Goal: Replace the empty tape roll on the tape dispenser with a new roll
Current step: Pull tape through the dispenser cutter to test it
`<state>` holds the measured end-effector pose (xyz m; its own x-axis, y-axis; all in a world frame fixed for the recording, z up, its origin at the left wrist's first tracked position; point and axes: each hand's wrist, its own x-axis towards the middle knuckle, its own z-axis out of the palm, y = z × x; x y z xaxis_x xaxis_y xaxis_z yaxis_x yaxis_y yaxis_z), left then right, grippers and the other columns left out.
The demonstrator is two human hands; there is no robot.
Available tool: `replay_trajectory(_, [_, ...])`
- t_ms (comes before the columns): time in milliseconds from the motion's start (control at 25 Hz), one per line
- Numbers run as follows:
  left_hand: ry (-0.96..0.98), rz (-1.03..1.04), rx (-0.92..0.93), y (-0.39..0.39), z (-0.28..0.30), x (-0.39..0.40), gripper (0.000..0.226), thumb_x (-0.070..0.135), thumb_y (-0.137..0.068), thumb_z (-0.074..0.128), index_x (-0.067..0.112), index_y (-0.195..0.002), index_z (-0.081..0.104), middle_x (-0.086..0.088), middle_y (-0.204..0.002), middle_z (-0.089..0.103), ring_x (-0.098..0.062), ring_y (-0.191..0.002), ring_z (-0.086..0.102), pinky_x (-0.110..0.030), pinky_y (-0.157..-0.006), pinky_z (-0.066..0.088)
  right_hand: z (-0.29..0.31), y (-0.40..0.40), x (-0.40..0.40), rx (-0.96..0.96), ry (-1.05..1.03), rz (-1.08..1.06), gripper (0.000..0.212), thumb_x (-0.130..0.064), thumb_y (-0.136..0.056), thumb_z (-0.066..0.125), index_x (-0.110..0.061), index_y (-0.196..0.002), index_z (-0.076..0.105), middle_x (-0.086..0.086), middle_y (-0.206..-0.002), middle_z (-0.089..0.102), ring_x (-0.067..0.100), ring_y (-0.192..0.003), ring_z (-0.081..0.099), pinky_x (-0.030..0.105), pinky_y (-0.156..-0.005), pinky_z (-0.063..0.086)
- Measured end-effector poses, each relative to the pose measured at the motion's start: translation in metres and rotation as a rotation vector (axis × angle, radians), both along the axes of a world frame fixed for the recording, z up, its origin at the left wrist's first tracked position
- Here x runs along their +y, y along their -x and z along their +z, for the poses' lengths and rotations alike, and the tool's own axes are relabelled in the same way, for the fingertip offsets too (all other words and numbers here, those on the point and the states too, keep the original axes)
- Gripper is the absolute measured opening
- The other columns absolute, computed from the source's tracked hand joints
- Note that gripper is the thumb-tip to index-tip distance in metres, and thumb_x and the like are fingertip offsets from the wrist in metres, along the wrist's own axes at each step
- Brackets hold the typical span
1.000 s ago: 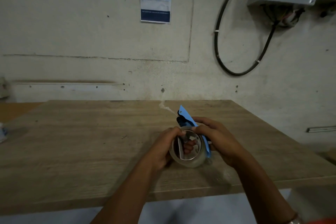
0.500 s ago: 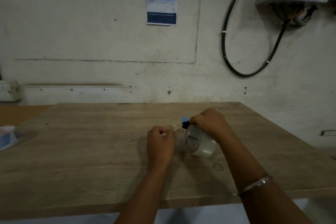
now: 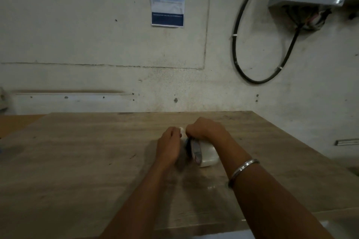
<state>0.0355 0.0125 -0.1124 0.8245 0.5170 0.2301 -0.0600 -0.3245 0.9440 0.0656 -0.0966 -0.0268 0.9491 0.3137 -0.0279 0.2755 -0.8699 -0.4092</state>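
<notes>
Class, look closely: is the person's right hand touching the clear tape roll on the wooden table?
Touching. The head view shows the right hand pressed down over the clear tape roll, with no gap visible.

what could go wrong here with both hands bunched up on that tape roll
The tape roll stands on edge on the table, so it might roll or tip if the right hand on top of it slips. The left hand is curled close beside the roll; what it pinches is not clear, but a loose tape end could stick to fingers or fold on itself.
</notes>
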Motion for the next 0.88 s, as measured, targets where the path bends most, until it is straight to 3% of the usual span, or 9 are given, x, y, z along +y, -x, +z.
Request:
replay_trajectory(80, [0.064, -0.096, 0.02, -0.015, 0.0, 0.0, 0.047, 0.052, -0.091, 0.032, 0.023, -0.102, 0.068, -0.004, -0.107, 0.071, -0.023, -0.1, 0.066, -0.047, -0.095, 0.052, -0.002, -0.005, 0.002, -0.008, -0.012, 0.002, 0.048, -0.051, -0.078, 0.049, -0.014, -0.104, 0.065, 0.012, -0.115, 0.067, 0.031, -0.1, 0.064, 0.045, -0.095, 0.051])
replay_trajectory(200, [0.227, -0.212, 0.082, -0.039, -0.01, 0.006, 0.075, 0.089, -0.069, 0.032, 0.034, -0.094, 0.075, -0.001, -0.107, 0.075, -0.022, -0.101, 0.069, -0.047, -0.097, 0.051, -0.007, -0.01, 0.001, -0.038, 0.03, -0.016, 0.062, -0.058, -0.086, 0.046, -0.01, -0.122, 0.061, 0.013, -0.122, 0.063, 0.031, -0.106, 0.062, 0.043, -0.095, 0.049])
replay_trajectory(280, [0.295, -0.224, 0.137, -0.048, -0.023, 0.011, 0.079, 0.099, -0.058, 0.037, 0.037, -0.085, 0.077, -0.004, -0.11, 0.075, -0.027, -0.103, 0.07, -0.049, -0.097, 0.051, -0.008, -0.011, 0.0, -0.061, 0.058, -0.005, 0.063, -0.058, -0.088, 0.044, -0.008, -0.124, 0.059, 0.014, -0.124, 0.063, 0.032, -0.108, 0.061, 0.043, -0.094, 0.049])
replay_trajectory(400, [0.229, -0.269, 0.216, -0.053, -0.028, 0.013, 0.07, 0.092, -0.064, 0.044, 0.033, -0.089, 0.073, -0.006, -0.114, 0.074, -0.028, -0.105, 0.07, -0.049, -0.093, 0.055, -0.007, -0.011, 0.003, -0.08, 0.075, 0.013, 0.066, -0.059, -0.09, 0.038, -0.008, -0.126, 0.058, 0.016, -0.126, 0.062, 0.033, -0.11, 0.061, 0.047, -0.097, 0.048])
replay_trajectory(480, [0.319, -0.251, 0.272, -0.056, -0.025, 0.013, 0.083, 0.095, -0.059, 0.046, 0.024, -0.088, 0.077, -0.011, -0.107, 0.076, -0.032, -0.099, 0.072, -0.048, -0.091, 0.055, -0.006, -0.009, 0.004, -0.083, 0.095, 0.015, 0.067, -0.059, -0.093, 0.034, -0.008, -0.132, 0.054, 0.018, -0.133, 0.058, 0.035, -0.117, 0.058, 0.047, -0.1, 0.046])
replay_trajectory(600, [0.302, -0.213, 0.305, -0.059, -0.022, 0.013, 0.061, 0.069, -0.086, 0.046, 0.016, -0.084, 0.076, -0.02, -0.107, 0.074, -0.037, -0.098, 0.07, -0.049, -0.094, 0.053, -0.001, -0.003, 0.003, -0.085, 0.119, 0.03, 0.065, -0.055, -0.096, 0.032, -0.007, -0.139, 0.047, 0.018, -0.141, 0.052, 0.036, -0.125, 0.052, 0.045, -0.102, 0.042])
replay_trajectory(720, [0.041, -0.233, 0.323, -0.044, -0.012, 0.008, 0.036, 0.035, -0.103, 0.039, 0.013, -0.113, 0.066, -0.02, -0.121, 0.066, -0.032, -0.104, 0.063, -0.037, -0.094, 0.047, 0.003, 0.009, -0.001, -0.072, 0.157, 0.069, 0.059, -0.048, -0.095, 0.039, -0.009, -0.137, 0.049, 0.017, -0.139, 0.053, 0.035, -0.123, 0.053, 0.042, -0.096, 0.042])
replay_trajectory(880, [-0.119, -0.246, 0.329, -0.029, -0.006, -0.002, 0.041, 0.032, -0.101, 0.043, 0.014, -0.136, 0.056, -0.019, -0.132, 0.062, -0.034, -0.115, 0.061, -0.036, -0.093, 0.047, 0.002, 0.022, -0.016, -0.06, 0.165, 0.096, 0.058, -0.046, -0.091, 0.045, -0.01, -0.137, 0.048, 0.016, -0.136, 0.054, 0.034, -0.119, 0.055, 0.04, -0.09, 0.042])
